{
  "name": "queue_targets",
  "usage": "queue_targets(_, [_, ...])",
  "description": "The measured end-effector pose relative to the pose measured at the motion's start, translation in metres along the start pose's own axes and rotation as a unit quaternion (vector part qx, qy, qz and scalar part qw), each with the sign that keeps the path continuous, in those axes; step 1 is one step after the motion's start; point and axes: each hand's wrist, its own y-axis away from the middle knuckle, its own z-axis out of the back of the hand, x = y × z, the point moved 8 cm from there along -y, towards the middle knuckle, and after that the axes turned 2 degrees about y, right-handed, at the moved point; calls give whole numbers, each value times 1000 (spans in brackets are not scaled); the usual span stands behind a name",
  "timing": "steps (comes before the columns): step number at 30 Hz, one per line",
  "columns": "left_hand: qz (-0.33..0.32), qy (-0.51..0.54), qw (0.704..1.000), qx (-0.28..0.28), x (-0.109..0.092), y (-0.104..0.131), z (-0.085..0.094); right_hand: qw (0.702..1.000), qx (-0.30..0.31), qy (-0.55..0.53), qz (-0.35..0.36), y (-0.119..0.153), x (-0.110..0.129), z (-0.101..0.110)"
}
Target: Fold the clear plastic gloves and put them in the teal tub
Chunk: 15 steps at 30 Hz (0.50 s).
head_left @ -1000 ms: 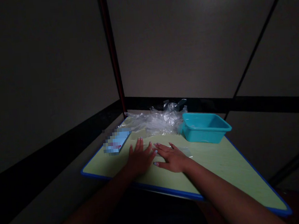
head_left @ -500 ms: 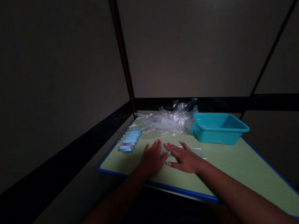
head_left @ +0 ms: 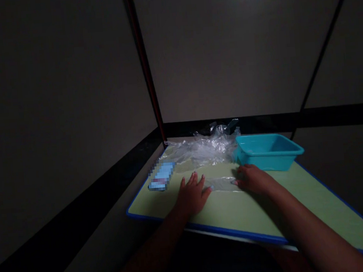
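Note:
A narrow strip of clear plastic (head_left: 223,184) lies flat on the pale green table (head_left: 234,211). My left hand (head_left: 192,196) rests with spread fingers at the strip's left end, its thumb by the edge. At the right end is my right hand (head_left: 253,179), fingers bent and thumb tip at the plastic; whether it pinches the strip is too dark to tell. Behind both hands lies a crumpled heap of clear plastic (head_left: 204,151).
A turquoise basin (head_left: 269,160) stands at the back right, just beyond my right hand. A phone (head_left: 162,176), its screen blurred out, lies to the left. The table has a blue edge, and walls rise behind it and to the left.
My right hand has moved right, away from my left hand, along the plastic strip to its right end, and its fingers have bent. More of the strip shows between the hands.

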Motion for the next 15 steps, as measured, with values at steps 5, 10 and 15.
queue_targets(5, [5, -22, 1000, 11, 1, -1, -2, 998, 20, -3, -53, -2, -12, -8])
queue_targets(10, [5, -30, 999, 22, 1, -1, -2, 996, 56, -9, -67, -4, -15, -14])
queue_targets(15, [7, -25, 999, 20, 1, -1, -1, 992, 80, -35, -91, -3, -14, -13])
